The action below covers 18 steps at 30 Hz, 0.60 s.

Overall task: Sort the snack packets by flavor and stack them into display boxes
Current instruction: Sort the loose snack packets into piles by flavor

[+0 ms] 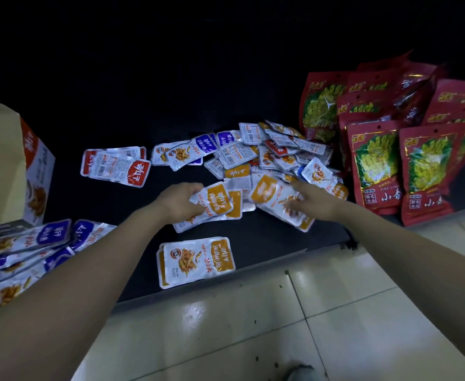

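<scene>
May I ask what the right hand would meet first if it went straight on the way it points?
Most likely the orange packet just ahead of the right hand, then the mixed packet heap; whether hand and packet already touch is unclear.

Open room across the far dark mat (pixel 226 78) beyond the packet heap (pixel 267 152) and on the bare strip between the red-labelled packets (pixel 115 166) and the near orange-labelled stack (pixel 195 261), hemmed left by the cardboard box (pixel 0 160) and blue-labelled pile (pixel 27 248), right by the crowded red bags (pixel 377 149)
</scene>
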Motion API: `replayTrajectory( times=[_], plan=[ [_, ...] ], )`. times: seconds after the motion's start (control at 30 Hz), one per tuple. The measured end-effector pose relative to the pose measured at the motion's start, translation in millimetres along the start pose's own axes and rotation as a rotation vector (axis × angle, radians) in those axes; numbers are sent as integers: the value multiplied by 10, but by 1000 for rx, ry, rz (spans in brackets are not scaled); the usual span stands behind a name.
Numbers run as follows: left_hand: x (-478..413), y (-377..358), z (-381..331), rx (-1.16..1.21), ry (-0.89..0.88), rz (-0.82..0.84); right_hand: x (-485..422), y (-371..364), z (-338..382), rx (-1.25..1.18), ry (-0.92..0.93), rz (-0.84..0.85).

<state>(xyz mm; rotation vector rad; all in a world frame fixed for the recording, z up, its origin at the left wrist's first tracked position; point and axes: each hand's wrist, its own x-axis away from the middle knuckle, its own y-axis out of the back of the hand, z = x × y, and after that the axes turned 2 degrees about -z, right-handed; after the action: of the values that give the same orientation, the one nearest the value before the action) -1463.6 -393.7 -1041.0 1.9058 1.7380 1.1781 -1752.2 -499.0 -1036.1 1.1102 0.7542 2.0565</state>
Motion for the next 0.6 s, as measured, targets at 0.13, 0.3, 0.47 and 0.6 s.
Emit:
replayTrajectory(
  times=[0.13,0.3,0.47,0.6],
  plan=[
    [77,-9,79,-159,-3,158,29,7,259,-389,65,-56],
    [223,23,252,-235,10,277,-76,-169,847,-349,257,25],
    [391,187,492,112,77,42,-124,-391,1233,-200,406,257],
    [445,277,707,268,136,-76,-133,-706,1338,24,452,411]
  ],
)
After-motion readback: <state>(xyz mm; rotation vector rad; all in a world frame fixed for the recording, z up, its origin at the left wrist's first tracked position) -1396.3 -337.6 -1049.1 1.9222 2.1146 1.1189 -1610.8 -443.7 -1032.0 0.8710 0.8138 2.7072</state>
